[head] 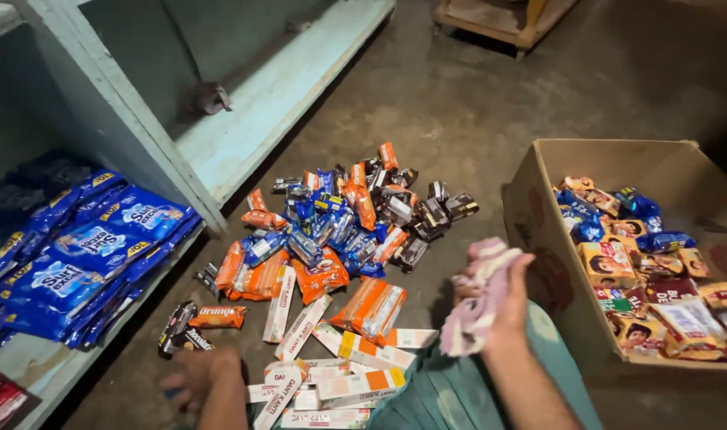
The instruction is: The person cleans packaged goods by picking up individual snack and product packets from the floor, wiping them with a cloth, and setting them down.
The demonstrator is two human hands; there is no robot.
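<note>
— Concrete floor (491, 111), dim light, a pale blue shelf (276, 95) along one side. What's on the ground?

— A heap of snack packets (340, 231), orange, blue and dark, with long white boxes (324, 382) spread nearer the person.

— And the hands?

— Right hand (503, 299) is raised, fingers (513, 275) curled tight around a striped pink-and-white cloth (475, 299) that bunches out above and below them. Left hand (196, 374) is low on the floor, just beside the white boxes and below a small orange packet (218, 317); it is blurred, so I cannot tell how its fingers sit.

— Anything beyond the cloth?

— An open cardboard box (539, 223) of mixed packets, just past the right fingers. Far from the left fingers, blue pouches (85, 263) are stacked on the lower shelf.
</note>
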